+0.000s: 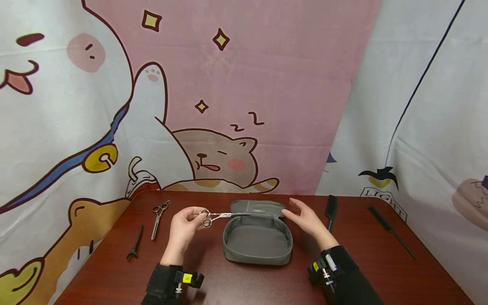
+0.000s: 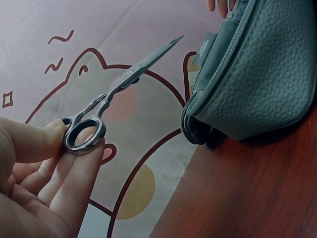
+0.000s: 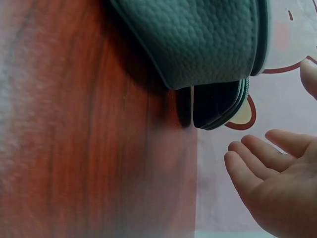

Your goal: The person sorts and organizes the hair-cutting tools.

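My left hand pinches a pair of silver scissors by the finger rings, with thumb and fingers at the handles. The blades point right, over the back part of a grey zip case. In the left wrist view the scissors look closed, their tip near the textured case. The case stands with its lid folded back and its inside facing up. On its right side my right hand holds nothing, fingers extended near the lid; the right wrist view shows the same hand with spread fingers.
On the left of the brown table lie another pair of scissors and a small dark clip. A wide black comb lies right of the case, and a long-tailed comb farther right. A cartoon-printed cloth hangs behind.
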A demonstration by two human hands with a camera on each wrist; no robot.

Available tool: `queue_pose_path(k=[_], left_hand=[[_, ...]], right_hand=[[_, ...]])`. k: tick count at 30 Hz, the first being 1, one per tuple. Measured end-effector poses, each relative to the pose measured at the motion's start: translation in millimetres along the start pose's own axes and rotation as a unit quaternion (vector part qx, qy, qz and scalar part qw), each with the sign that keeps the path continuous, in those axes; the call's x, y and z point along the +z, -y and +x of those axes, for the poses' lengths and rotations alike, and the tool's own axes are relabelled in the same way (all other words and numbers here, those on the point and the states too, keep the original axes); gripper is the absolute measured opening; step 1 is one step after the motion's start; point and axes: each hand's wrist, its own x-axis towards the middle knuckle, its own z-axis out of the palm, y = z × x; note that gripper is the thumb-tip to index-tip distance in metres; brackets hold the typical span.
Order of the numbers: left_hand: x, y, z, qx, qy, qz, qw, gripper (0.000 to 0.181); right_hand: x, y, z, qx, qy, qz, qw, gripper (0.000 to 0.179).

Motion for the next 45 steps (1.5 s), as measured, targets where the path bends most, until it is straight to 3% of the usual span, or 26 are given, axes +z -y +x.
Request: queue_pose_path(k=[13, 22, 36, 45], left_hand=[[-7.3, 8.5, 4.2, -0.023, -0.012, -0.024, 0.9994, 0.018], [-11.9, 12.7, 4.5, -0.039, -0.018, -0.031, 0.9986, 0.019], [-17.8, 24.1, 9.8, -0.060, -0.031, -0.077, 0.9948, 0.016], [-19.2, 25.5, 9.9, -0.074, -0.031, -0.086, 0.9930, 0.017]], right_hand=[[3.5, -6.8, 18.0, 0.036, 0.000, 0.008, 0.9993, 0.067], [9.5, -14.1, 22.3, 0.064, 0.021, 0.077, 0.9948, 0.062], [14.0, -13.5, 28.3, 0.107, 0.049, 0.129, 0.9847, 0.047], [16.8, -14.3, 29.0, 0.109, 0.056, 0.163, 0.9789, 0.040]])
